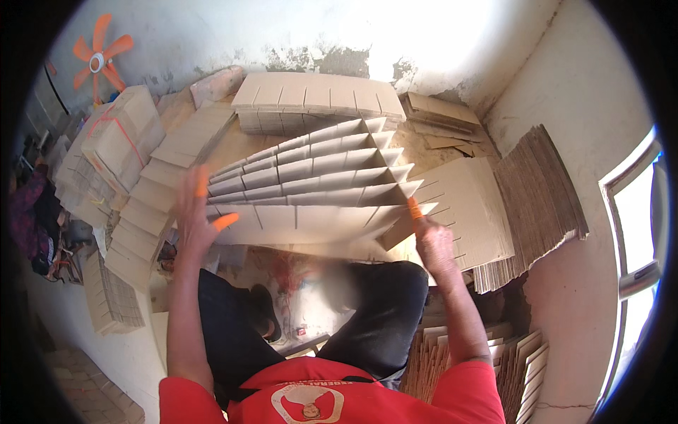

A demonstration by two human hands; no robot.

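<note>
Slotted cardboard strips (pixel 311 169) stand on edge in a fan, their left ends drawn together and their right ends spread. A darker cross strip (pixel 381 159) runs through them near the right end. My left hand (pixel 194 219), slightly blurred, is at the gathered left ends with thumb and fingers apart. Orange covers show on its thumb and a finger. My right hand (pixel 433 244) is closed on the near end of the cross strip, an orange cover on one finger. Its other fingertips are partly hidden.
Stacked slotted cardboard sheets (pixel 318 95) lie behind the strips. More flat sheets (pixel 473 205) and a tall cardboard stack (pixel 540 198) are at right. At left are overlapping sheets (pixel 152 205), a strapped carton (pixel 123 138) and an orange fan (pixel 97 62). Another person's sleeve (pixel 28 205) shows far left.
</note>
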